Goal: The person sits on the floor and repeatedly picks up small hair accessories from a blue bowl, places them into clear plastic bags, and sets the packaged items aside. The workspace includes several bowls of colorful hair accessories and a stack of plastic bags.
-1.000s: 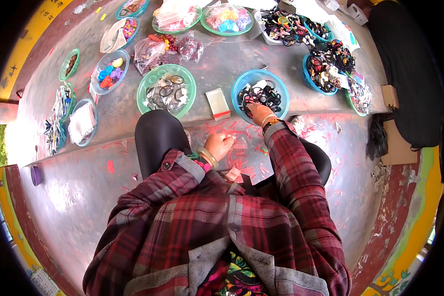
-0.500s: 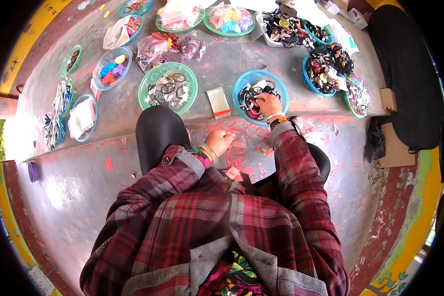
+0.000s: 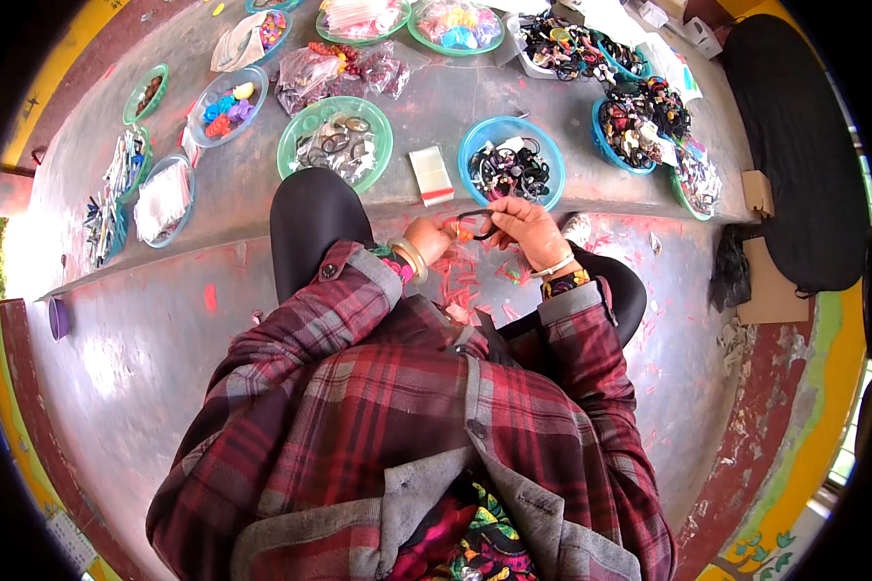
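Observation:
A black hair tie (image 3: 475, 214) curves in a loop between my two hands, above the floor in front of me. My right hand (image 3: 525, 232) is closed on its right side, thumb and fingers pinched together. My left hand (image 3: 430, 240) is also closed, its fingertips beside the loop's left end. A small orange bit (image 3: 463, 232) shows at those fingertips; whether they grip it or the loop cannot be made out. Just beyond my right hand stands a blue basin (image 3: 465, 184) of black hair ties and small pale pieces. A shallow white box (image 3: 430, 176) sits left of it.
Further left is a green basin (image 3: 287, 145) of dark rings and clear packets. More baskets hold pens, coloured pieces and black bands, including a crowded blue basket (image 3: 606, 147) at right. A raised concrete step (image 3: 407, 208) crosses ahead. Red scraps (image 3: 460, 281) litter the floor between my knees.
My right hand has come out of the blue basin toward me with a black hair tie and met my left hand. The left hand has stayed nearly in place.

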The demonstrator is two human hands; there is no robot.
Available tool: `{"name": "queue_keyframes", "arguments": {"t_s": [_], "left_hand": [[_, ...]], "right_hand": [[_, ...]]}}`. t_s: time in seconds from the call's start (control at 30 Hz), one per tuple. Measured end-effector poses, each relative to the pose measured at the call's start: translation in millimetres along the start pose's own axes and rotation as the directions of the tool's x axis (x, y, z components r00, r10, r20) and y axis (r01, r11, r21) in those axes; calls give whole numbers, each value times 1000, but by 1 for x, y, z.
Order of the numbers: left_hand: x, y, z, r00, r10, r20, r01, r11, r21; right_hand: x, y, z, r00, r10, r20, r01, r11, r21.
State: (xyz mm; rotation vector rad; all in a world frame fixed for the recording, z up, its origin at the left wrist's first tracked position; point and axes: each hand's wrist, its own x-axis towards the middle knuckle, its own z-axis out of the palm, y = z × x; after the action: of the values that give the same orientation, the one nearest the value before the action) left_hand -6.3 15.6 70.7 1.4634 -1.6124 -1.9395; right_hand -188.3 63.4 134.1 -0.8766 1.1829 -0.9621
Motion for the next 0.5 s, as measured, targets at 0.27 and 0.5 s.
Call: {"name": "queue_keyframes", "arguments": {"t_s": [0.27,0.5], "left_hand": [[27,-48,-1,952,302,51,-292,846,445],[14,-34,-3,957,287,49,-281,865,416]], "right_hand": [[4,21,11,973,-150,-177,52,884,-464],[5,29,10,906,-412,-100,189,604,-774]]}}
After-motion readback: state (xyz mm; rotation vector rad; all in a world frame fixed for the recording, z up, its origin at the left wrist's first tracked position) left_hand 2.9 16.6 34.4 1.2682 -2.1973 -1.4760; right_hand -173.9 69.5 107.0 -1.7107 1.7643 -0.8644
